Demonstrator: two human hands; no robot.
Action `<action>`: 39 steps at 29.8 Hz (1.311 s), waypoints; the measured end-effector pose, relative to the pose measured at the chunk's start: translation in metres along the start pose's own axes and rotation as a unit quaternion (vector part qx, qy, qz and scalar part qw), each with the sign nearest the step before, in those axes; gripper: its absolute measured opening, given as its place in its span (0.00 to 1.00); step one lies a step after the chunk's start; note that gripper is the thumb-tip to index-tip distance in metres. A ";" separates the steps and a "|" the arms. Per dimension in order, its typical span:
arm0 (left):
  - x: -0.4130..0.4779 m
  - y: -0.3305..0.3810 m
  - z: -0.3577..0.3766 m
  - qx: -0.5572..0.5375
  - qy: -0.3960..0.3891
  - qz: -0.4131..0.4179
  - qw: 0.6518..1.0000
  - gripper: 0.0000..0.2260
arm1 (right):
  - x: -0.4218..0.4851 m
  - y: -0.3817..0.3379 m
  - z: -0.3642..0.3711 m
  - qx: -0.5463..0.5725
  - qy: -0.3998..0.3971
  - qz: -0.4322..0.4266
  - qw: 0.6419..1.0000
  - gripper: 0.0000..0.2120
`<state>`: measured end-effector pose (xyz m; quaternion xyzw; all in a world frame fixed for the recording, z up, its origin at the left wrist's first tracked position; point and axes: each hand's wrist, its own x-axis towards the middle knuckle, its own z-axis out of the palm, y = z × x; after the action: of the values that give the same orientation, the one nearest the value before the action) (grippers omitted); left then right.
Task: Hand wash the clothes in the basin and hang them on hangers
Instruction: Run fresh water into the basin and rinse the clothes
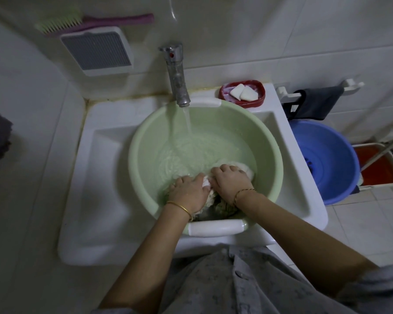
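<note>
Cloth, pale and bunched, sits soaked at the near side of the green basin, and I have both hands down on it: my left hand and right hand side by side, fingers curled into the wad, gripping it so I can knead it, I judge. Behind the cloth, at the basin's far rim, the tap runs into the water, likely to rinse, and soap waits just past that rim.

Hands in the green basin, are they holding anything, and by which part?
Both grip the pale wet cloth: the left hand bunches its near-left end, the right hand its upper right part. How tightly cannot be told.
</note>
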<state>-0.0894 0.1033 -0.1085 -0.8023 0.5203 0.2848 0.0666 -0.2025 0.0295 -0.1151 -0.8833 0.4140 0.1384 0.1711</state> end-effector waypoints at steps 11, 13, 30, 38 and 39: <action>0.000 0.000 0.002 0.001 0.006 -0.008 1.000 0.22 | 0.001 0.000 0.000 0.006 -0.003 -0.004 1.000 0.19; -0.001 0.000 0.003 0.003 0.010 -0.007 1.000 0.22 | 0.001 0.000 0.000 0.007 -0.003 -0.004 1.000 0.19; 0.000 0.000 0.003 -0.008 0.006 -0.006 1.000 0.22 | 0.004 0.001 0.001 0.015 -0.010 -0.003 1.000 0.19; 0.001 0.001 0.003 -0.005 0.005 -0.008 1.000 0.22 | 0.004 0.002 0.000 0.019 -0.013 -0.005 1.000 0.19; 0.001 0.001 0.003 -0.005 0.005 -0.008 1.000 0.22 | 0.004 0.002 0.000 0.019 -0.012 -0.005 1.000 0.19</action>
<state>-0.0908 0.1035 -0.1112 -0.8084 0.5126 0.2825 0.0627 -0.2013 0.0258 -0.1166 -0.8800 0.4102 0.1404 0.1937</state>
